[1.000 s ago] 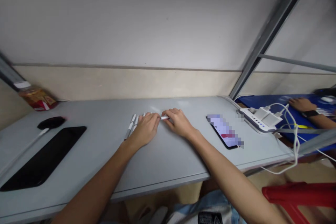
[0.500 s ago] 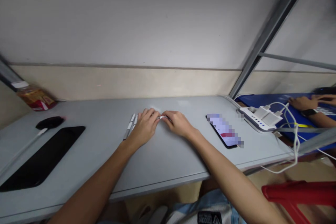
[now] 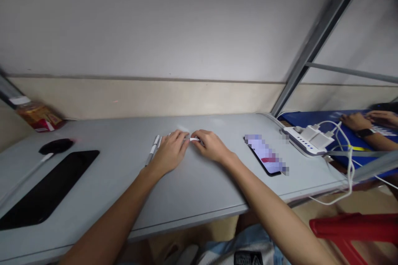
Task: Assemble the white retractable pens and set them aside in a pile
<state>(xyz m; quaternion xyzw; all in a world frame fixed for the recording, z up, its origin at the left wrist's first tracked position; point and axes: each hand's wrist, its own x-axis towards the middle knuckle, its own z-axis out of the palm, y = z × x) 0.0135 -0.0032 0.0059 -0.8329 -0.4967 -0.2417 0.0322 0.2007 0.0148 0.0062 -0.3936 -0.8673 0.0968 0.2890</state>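
Observation:
In front of me on the desk, my left hand (image 3: pixel 171 149) and my right hand (image 3: pixel 209 145) face each other, fingertips close together. A slim white pen (image 3: pixel 194 139) spans the small gap between them. My right thumb and fingers pinch one end, and the fingers of my left hand close on the other end. Most of the pen is hidden by the fingers. Just left of my left hand lie white-and-grey pens (image 3: pixel 152 150), partly covered by that hand.
A phone with a lit screen (image 3: pixel 265 155) and a power strip (image 3: pixel 306 140) with chargers are to the right. On the left are a black tablet (image 3: pixel 52 188), a dark round charger (image 3: pixel 56 146) and a bottle (image 3: pixel 39 116). Another person's hands (image 3: pixel 357 122) rest beyond the frame post.
My left hand has shifted slightly, and a little more of the white pen shows between my hands. The right hand stays almost in place. The view has turned slightly.

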